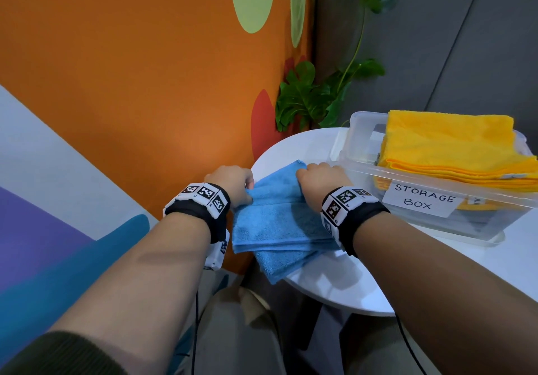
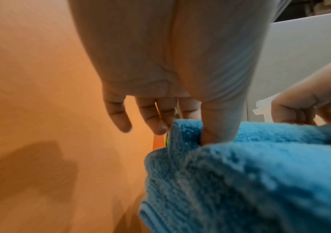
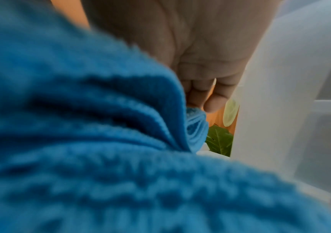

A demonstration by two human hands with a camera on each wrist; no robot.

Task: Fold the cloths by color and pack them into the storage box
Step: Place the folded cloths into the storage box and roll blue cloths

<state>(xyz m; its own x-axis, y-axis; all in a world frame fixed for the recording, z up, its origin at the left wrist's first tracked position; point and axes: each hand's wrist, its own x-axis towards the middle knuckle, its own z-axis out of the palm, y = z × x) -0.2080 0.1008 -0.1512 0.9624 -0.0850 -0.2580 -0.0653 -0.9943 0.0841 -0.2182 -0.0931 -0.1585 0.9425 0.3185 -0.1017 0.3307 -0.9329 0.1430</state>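
A blue cloth [image 1: 273, 220], folded in layers, lies at the left edge of the round white table [image 1: 334, 284], one corner hanging over. My left hand [image 1: 233, 184] pinches its left edge; in the left wrist view the thumb [image 2: 218, 126] presses into the blue cloth [image 2: 250, 181]. My right hand [image 1: 317, 184] grips the cloth's far right edge, its fingers [image 3: 214, 100] curled over the blue cloth [image 3: 100, 141]. The clear storage box [image 1: 431, 208], labelled STORAGE BOX, stands to the right, with folded yellow cloths [image 1: 454, 147] stacked above its rim.
An orange wall panel [image 1: 145, 83] stands close on the left of the table. A green leafy plant [image 1: 314, 98] grows behind the table. My knees are under the table's front edge.
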